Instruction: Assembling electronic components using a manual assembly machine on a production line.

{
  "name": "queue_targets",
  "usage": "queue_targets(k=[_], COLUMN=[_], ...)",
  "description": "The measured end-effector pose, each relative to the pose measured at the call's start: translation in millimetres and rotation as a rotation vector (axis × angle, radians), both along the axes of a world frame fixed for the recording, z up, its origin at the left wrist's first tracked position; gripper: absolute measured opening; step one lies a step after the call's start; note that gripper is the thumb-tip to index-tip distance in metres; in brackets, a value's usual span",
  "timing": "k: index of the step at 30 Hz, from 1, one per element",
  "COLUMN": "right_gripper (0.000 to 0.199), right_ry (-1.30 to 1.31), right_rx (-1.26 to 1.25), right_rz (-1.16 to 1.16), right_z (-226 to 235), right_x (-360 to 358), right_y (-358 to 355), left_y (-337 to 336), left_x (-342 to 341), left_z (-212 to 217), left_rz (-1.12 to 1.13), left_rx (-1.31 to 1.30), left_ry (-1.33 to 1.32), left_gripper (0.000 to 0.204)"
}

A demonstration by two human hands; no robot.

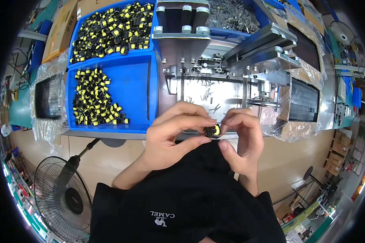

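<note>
Between the thumb and fingers of my left hand (170,131) is a small coil (216,130) with a black body and a yellow band. It sits just past the table's near edge, in front of my body. My right hand (244,139) is close on its other side. The curled right fingertips reach the coil's edge, while the right thumb stands apart below; whether they press on it is hard to see. Many similar coils (91,97) lie loose in the near blue bin (136,93) to the left.
A second blue bin (74,48) behind holds more coils. A metal fixture (215,60) with plates and a round knob (264,101) stands ahead. Thin dark pins (207,91) lie scattered on its bright plate. Grey parts (233,16) fill a far bin. A fan (65,198) stands lower left.
</note>
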State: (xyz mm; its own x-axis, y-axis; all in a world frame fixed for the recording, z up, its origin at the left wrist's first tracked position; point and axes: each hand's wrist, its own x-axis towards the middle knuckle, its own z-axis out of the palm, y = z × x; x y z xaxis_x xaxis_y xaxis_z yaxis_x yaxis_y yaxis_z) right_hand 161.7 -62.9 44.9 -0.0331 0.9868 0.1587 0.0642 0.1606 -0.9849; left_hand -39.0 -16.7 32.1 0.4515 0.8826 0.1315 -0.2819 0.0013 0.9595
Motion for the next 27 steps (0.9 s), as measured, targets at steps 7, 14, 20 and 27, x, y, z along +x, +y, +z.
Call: queue_targets(k=[7,14,20,27], right_gripper=[0.031,0.023,0.024,0.024], right_ry=[0.085,0.136,0.081,0.061], right_rx=[-0.129,-0.319,-0.296,-0.298], right_rz=[-0.018,-0.04,-0.127,-0.153], right_z=[-0.4,2.7,0.3,0.1], right_x=[-6.7,-6.3,-10.2,-11.5], right_y=[-1.0,-1.8,0.3,-0.1], left_y=[-1.5,-1.9,-7.5,-11.1], left_x=[8.2,9.8,8.5,14.8], left_z=[1.6,4.3,-2.9,-6.4], left_rz=[0.156,0.112,0.046,0.075], left_rx=[0.324,0.234,-0.068,-0.228], left_ry=[0.264,0.332,0.206,0.086], left_gripper=[0.042,0.041,0.028,0.025])
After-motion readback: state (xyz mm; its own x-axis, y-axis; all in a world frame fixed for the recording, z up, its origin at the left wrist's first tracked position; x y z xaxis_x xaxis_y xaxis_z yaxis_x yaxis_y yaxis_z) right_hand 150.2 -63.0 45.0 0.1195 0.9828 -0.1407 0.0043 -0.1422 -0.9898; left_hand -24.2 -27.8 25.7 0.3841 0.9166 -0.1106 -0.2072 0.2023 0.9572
